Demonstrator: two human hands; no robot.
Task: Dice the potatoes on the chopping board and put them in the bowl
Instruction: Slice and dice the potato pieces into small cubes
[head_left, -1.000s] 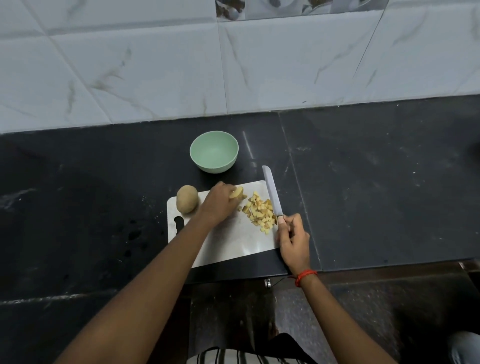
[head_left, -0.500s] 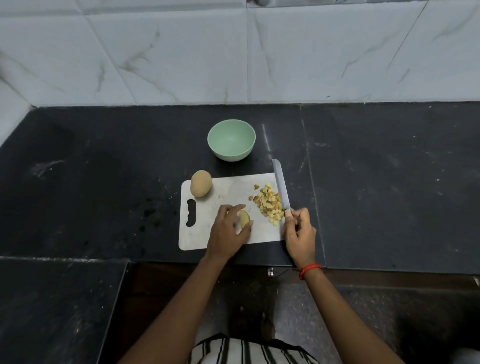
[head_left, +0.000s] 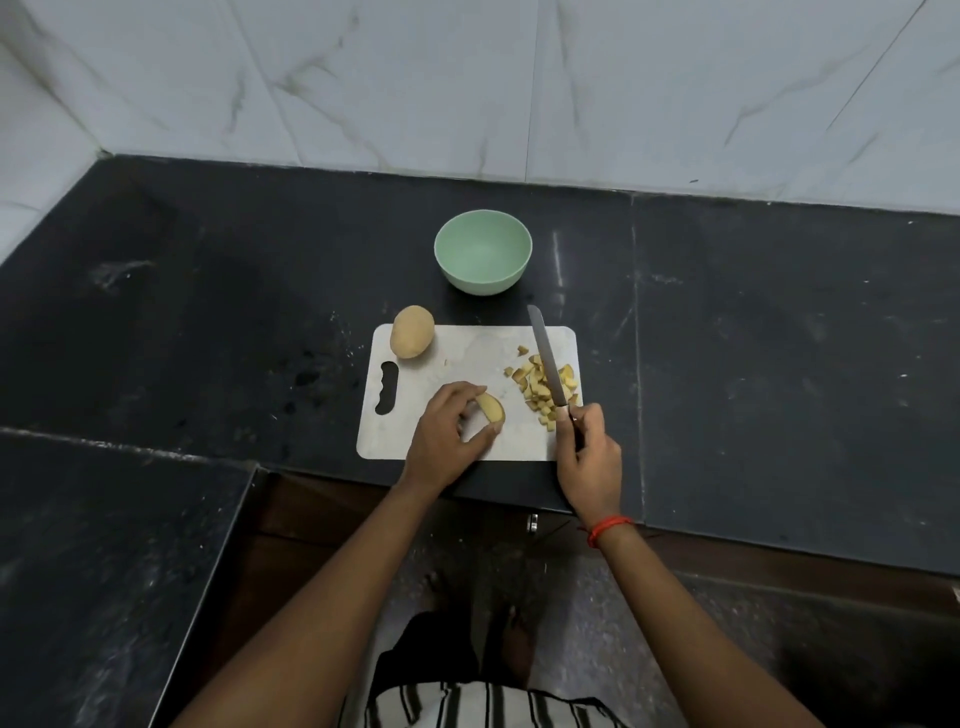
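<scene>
One whole potato (head_left: 412, 331) sits unpeeled at the far left corner of the chopping board (head_left: 467, 353), partly over its edge, parked out of the blade's way, I'd guess. Nearer the person, the left grip (head_left: 447, 431) has fingers and thumb pinched round a single potato wedge (head_left: 491, 408) and holds it down on the board near the middle, probably to steady it for cutting. The right grip (head_left: 589, 452) is curled round the handle of the knife (head_left: 545, 358). The blade runs over the heap of diced potato (head_left: 543, 387) at the board's right end, tip pointing toward the bowl (head_left: 483, 283). Whether it touches the heap or hovers above it I can't tell; it looks like a pause between cuts. The bowl stands on the dark counter (head_left: 208, 312) just beyond the board with nothing in it, so none of the dice have gone over.

By count: one board, one knife, one bowl, one whole potato, one wedge, and one heap whose cubes are too many and too small to number.
</scene>
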